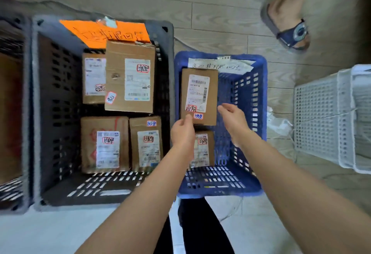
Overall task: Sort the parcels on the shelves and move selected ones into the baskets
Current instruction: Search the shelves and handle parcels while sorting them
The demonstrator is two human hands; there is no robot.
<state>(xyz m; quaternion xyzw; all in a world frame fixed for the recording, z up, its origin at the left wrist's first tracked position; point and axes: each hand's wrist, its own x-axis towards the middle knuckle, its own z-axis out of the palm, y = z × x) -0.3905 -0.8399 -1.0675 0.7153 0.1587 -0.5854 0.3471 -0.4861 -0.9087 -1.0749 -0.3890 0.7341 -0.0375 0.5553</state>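
The cardboard parcel (198, 97) lies label up in the far left part of the blue basket (259, 113), against its left wall. The left hand (182, 133) is at the parcel's near left corner with its fingers curled and its thumb over that corner; whether it pinches the cardboard cannot be told. The right hand (233, 121) hangs over the middle of the blue basket with its fingers loose and spread, the fingertips just beside the parcel's right edge and gripping nothing.

A smaller parcel (202, 149) sits in the blue basket's near left part, partly hidden by the left wrist. A handwritten white paper (218, 65) is fixed along the far rim.

Touching the blue basket's left side stands a dark grey crate (60, 113) holding four labelled boxes (130, 77), with an orange sign (104, 32) on its far wall. To the right of the blue basket, well apart, is a white basket (321, 123). Beyond the blue basket, a sandalled foot (289, 30) is on the floor.
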